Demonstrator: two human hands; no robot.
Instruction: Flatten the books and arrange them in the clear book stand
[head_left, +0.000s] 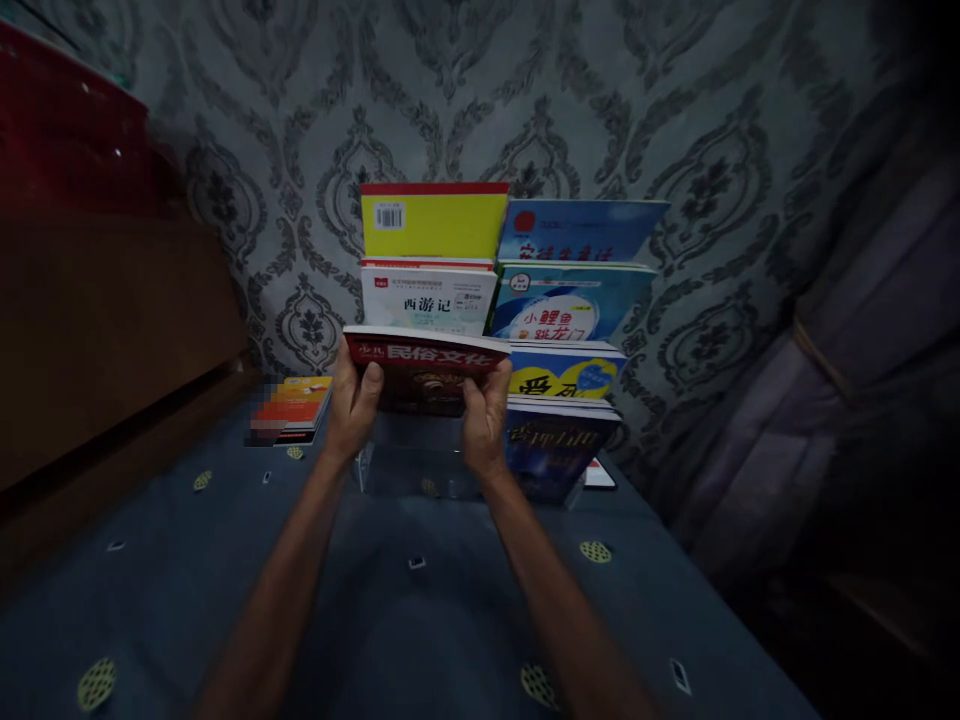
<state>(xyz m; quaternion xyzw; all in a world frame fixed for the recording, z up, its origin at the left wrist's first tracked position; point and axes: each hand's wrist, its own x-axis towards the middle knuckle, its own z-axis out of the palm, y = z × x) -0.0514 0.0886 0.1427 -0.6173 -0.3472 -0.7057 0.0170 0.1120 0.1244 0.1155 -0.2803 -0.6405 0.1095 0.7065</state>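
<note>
A dark red book (427,385) with white Chinese lettering is held by its two sides, tilted so that its top edge shows. My left hand (354,400) grips its left side, thumb over the front cover. On the right side my right hand (486,415) does the same. The book is at the left column of a clear tiered rack (412,475), above its front tier. Behind it stand a white book (427,300) and a yellow book (435,225). Whether the red book's lower edge touches the rack is hidden.
In the rack's right column stand a dark blue book (559,455), a blue and yellow book (566,370), a teal book (574,305) and a blue book (585,230). Orange books (300,405) lie at the left. A patterned wall rises behind; a curtain (795,400) hangs right.
</note>
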